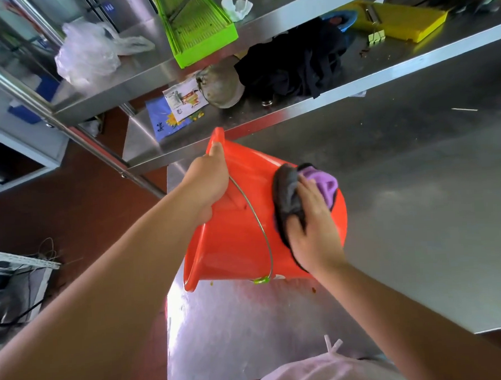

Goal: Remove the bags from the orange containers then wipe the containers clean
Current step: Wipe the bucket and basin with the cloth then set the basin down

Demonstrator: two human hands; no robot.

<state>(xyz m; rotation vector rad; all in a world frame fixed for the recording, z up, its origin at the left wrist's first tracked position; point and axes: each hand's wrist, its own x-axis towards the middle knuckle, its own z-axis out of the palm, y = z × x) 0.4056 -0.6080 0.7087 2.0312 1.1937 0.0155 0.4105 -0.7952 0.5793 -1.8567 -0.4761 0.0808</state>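
An orange bucket (pixel 239 228) lies tilted on its side on the steel table (pixel 419 224), its mouth toward the left and its base toward the right. My left hand (pixel 208 180) grips the bucket's upper rim. My right hand (pixel 312 230) presses a grey and purple cloth (pixel 293 196) against the outside of the bucket near its base, fingers curled round the cloth. A thin metal handle (pixel 260 233) hangs across the bucket's side. A tied white plastic bag (pixel 319 372) sits at the table's near edge.
Two steel shelves (pixel 297 106) run behind the bucket. They hold a green tray (pixel 197 27), a yellow tray (pixel 403 19), a clear plastic bag (pixel 91 53), dark cloth (pixel 295 65), a metal bowl (pixel 220 86) and packets (pixel 178 109). Small food scraps lie by the bucket. Red floor lies to the left.
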